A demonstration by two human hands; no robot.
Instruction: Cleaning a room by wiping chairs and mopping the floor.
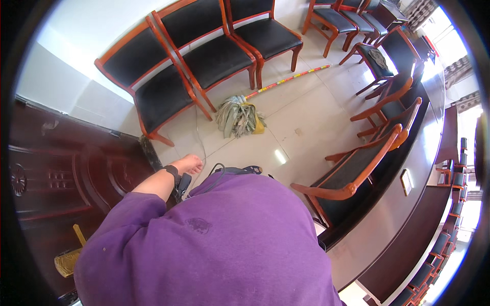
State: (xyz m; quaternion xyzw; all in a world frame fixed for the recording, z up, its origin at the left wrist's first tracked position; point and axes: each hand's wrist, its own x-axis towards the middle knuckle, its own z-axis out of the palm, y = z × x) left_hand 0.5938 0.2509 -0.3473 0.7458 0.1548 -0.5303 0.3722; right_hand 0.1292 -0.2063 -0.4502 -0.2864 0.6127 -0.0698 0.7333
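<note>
My left hand hangs over the tiled floor, its fingers curled in with nothing seen in them. A dark band goes round that wrist. Farther ahead, a mop lies on the floor: its grey-green strip head, with a yellow patch, is toward me. The red and yellow banded handle points away to the right. Left hand and mop are apart. A thin cable runs on the floor just beyond the hand. My right hand is out of the picture, and my purple shirt fills the lower middle.
Black-seated wooden chairs line the wall ahead. More chairs stand along a long dark desk on the right. At my left is a dark red carved door with a gold-coloured handle. Pale tiles cover the floor.
</note>
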